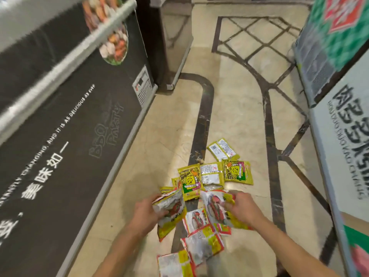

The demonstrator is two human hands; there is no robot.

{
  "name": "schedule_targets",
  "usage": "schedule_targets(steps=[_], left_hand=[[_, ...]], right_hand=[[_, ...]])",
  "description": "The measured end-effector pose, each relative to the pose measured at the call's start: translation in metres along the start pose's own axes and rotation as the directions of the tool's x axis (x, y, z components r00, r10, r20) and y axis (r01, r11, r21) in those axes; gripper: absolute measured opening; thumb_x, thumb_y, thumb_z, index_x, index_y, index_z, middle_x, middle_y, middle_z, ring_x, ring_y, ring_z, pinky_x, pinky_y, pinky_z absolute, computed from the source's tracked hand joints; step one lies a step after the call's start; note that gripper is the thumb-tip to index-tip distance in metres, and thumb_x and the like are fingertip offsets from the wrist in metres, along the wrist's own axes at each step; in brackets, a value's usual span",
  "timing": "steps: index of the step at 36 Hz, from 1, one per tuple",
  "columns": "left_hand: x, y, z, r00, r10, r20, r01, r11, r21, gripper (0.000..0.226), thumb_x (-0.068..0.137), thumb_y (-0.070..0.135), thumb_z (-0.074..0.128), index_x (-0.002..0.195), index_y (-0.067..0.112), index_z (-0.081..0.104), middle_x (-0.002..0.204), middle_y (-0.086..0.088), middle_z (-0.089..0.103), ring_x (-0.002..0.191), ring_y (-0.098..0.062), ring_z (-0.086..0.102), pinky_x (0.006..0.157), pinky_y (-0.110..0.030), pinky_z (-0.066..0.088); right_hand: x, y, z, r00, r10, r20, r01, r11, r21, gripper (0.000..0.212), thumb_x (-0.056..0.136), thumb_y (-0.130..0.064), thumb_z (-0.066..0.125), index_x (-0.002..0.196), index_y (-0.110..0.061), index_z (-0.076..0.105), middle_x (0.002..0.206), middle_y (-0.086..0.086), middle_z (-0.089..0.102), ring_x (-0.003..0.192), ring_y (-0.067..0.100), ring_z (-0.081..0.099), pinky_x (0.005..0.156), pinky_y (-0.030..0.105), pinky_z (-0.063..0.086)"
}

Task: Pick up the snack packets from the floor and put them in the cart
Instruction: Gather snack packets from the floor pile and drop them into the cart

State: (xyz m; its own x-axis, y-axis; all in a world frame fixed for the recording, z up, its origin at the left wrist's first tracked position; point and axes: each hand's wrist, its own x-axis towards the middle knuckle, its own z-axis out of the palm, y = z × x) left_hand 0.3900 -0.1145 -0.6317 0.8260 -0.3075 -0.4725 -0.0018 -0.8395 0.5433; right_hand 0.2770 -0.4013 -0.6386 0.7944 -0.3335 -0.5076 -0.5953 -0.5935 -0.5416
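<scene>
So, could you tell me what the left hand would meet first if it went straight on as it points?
The left hand grips packets; straight beyond them it would probably meet the face-up yellow packet on the floor, though depth is unclear.

Only two arms of the person show, both in the lower part of the frame. The left forearm [123, 248] enters from the bottom edge, left of centre. The right forearm [289, 244] enters from the lower right. Both are bare from the frame edge to the wrist, looking long and tapered through the wide lens. The left hand [147, 213] and right hand [242, 209] are bare too. The fingers [229, 205] are blurred, so fine detail cannot be made out.
</scene>
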Motion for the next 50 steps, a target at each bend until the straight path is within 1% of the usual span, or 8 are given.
schedule_targets(steps=[7,9,12,16,22,36,41,50], left_hand=[[-0.114,0.135,-0.16,0.993,0.034,-0.113,-0.043,0.996,-0.082,0.047,0.074,0.019,0.081,0.118,0.021,0.066,0.097,0.01,0.066,0.087,-0.007,0.059,0.061,-0.005,0.034],[-0.146,0.16,-0.205,0.991,0.022,-0.132,-0.037,0.993,-0.11,0.047,0.069,0.02,0.081,0.114,0.023,0.068,0.096,0.013,0.07,0.089,-0.007,0.065,0.067,-0.003,0.039],[-0.195,0.193,-0.263,0.985,0.034,-0.171,-0.057,0.989,-0.133,0.046,0.066,0.023,0.077,0.111,0.027,0.068,0.096,0.01,0.073,0.091,-0.009,0.067,0.08,-0.025,0.051],[-0.253,0.229,-0.324,0.964,0.056,-0.261,-0.106,0.978,-0.182,0.04,0.068,0.018,0.078,0.106,0.025,0.069,0.09,0.011,0.071,0.086,-0.008,0.066,0.071,-0.019,0.048],[-0.318,0.251,-0.377,0.942,0.09,-0.325,-0.146,0.977,-0.155,0.046,0.062,0.051,0.068,0.102,0.029,0.065,0.09,0.01,0.071,0.083,-0.009,0.065,0.074,-0.028,0.049],[-0.4,0.232,-0.43,0.831,0.088,-0.55,-0.124,0.992,-0.03,0.042,0.078,0.035,0.073,0.118,0.031,0.06,0.114,0.005,0.069,0.102,-0.015,0.064,0.082,-0.028,0.052],[-0.447,0.212,-0.426,0.795,-0.004,-0.607,-0.036,0.998,-0.054,0.047,0.078,0.036,0.076,0.121,0.026,0.059,0.118,0.001,0.067,0.107,-0.019,0.061,0.083,-0.028,0.046],[-0.557,0.145,-0.377,0.713,-0.243,-0.658,0.203,0.969,-0.139,0.046,0.078,0.035,0.071,0.12,0.031,0.054,0.115,0.001,0.067,0.104,-0.021,0.062,0.085,-0.037,0.054]], right_hand=[[-0.112,-0.146,-0.162,1.0,-0.024,-0.015,0.027,0.963,0.269,0.022,0.07,-0.027,0.084,0.086,-0.02,0.072,0.075,-0.007,0.073,0.064,0.0,0.064,0.059,0.014,0.048],[-0.144,-0.18,-0.197,0.999,-0.045,0.019,0.037,0.949,0.312,0.029,0.065,-0.027,0.087,0.089,-0.022,0.072,0.077,-0.007,0.075,0.07,0.0,0.068,0.068,0.022,0.055],[-0.19,-0.224,-0.243,0.999,-0.043,0.024,0.033,0.949,0.313,0.032,0.061,-0.027,0.088,0.088,-0.022,0.072,0.078,-0.008,0.075,0.073,0.008,0.071,0.07,0.032,0.058],[-0.246,-0.277,-0.289,0.993,-0.11,-0.048,0.12,0.937,0.327,0.024,0.064,-0.024,0.086,0.083,-0.023,0.073,0.075,-0.007,0.074,0.071,0.009,0.071,0.07,0.034,0.058],[-0.307,-0.323,-0.325,0.971,-0.181,-0.158,0.227,0.908,0.353,0.024,0.065,-0.026,0.085,0.087,-0.025,0.073,0.077,-0.002,0.075,0.075,0.019,0.072,0.075,0.043,0.059],[-0.371,-0.395,-0.346,0.902,-0.387,-0.192,0.43,0.849,0.306,0.033,0.065,-0.028,0.086,0.094,-0.023,0.07,0.08,-0.005,0.075,0.072,0.012,0.072,0.073,0.038,0.06],[-0.391,-0.408,-0.34,0.843,-0.51,-0.168,0.536,0.774,0.337,0.026,0.072,-0.014,0.082,0.094,-0.022,0.071,0.085,-0.003,0.076,0.078,0.017,0.073,0.077,0.045,0.059],[-0.425,-0.397,-0.287,0.795,-0.606,0.016,0.579,0.767,0.276,0.021,0.073,-0.031,0.081,0.088,-0.022,0.07,0.077,-0.008,0.075,0.072,0.011,0.072,0.073,0.04,0.059]])
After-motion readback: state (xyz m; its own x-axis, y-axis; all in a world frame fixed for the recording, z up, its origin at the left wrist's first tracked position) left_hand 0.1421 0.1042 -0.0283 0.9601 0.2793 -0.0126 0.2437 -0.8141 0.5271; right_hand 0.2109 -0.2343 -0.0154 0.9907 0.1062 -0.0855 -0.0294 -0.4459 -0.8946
